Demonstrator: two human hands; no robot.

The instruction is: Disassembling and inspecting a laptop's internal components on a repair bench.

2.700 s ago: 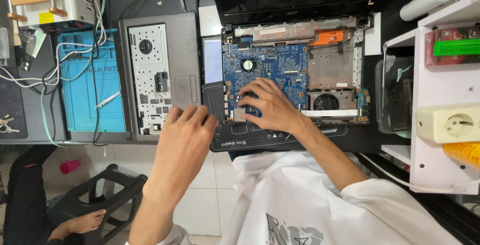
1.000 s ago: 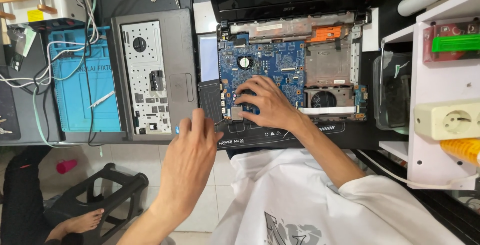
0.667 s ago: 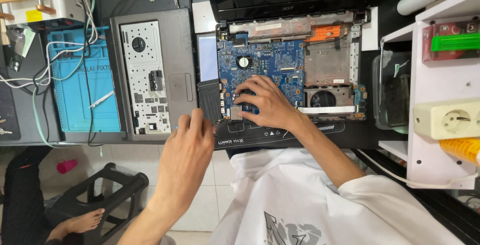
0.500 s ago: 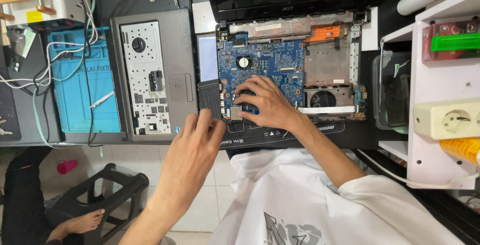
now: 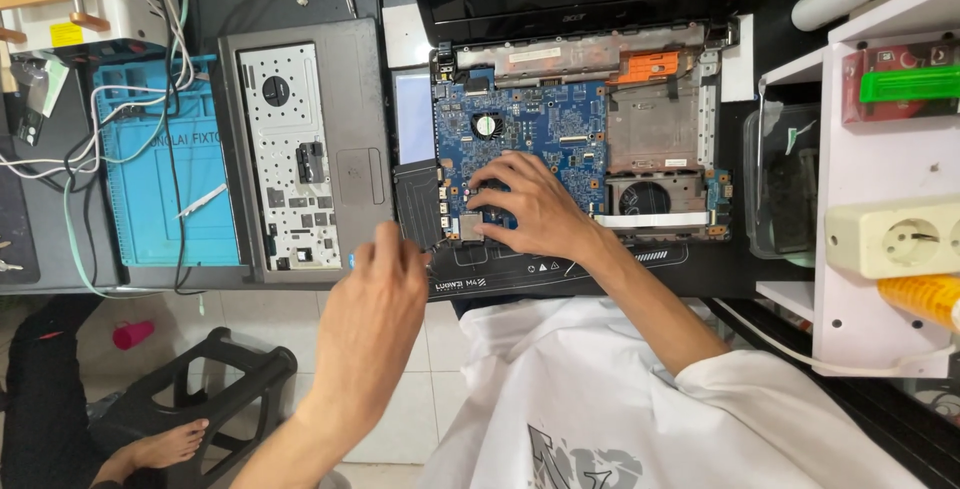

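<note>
An opened laptop (image 5: 660, 139) lies on the bench with its blue motherboard (image 5: 540, 119) bare. My right hand (image 5: 535, 211) rests on the lower left part of the board, fingers bent and spread, pressing down. What lies under the fingertips is hidden. My left hand (image 5: 385, 294) hovers at the bench's front edge by the laptop's lower left corner. Its fingers are curled around a thin tool with a blue end (image 5: 351, 261), and the fine shaft points toward the board's corner.
The removed grey palmrest cover (image 5: 305, 149) lies upside down left of the laptop. A blue work mat (image 5: 150, 169) with cables is further left. White shelves (image 5: 880, 179) with a socket strip stand at the right. A black stool (image 5: 215, 379) and another person's bare foot (image 5: 165, 444) are below.
My left hand has come off the palmrest's lower edge and moved slightly right and toward me, its fingers closing around the thin tool. The right hand has stayed on the motherboard.
</note>
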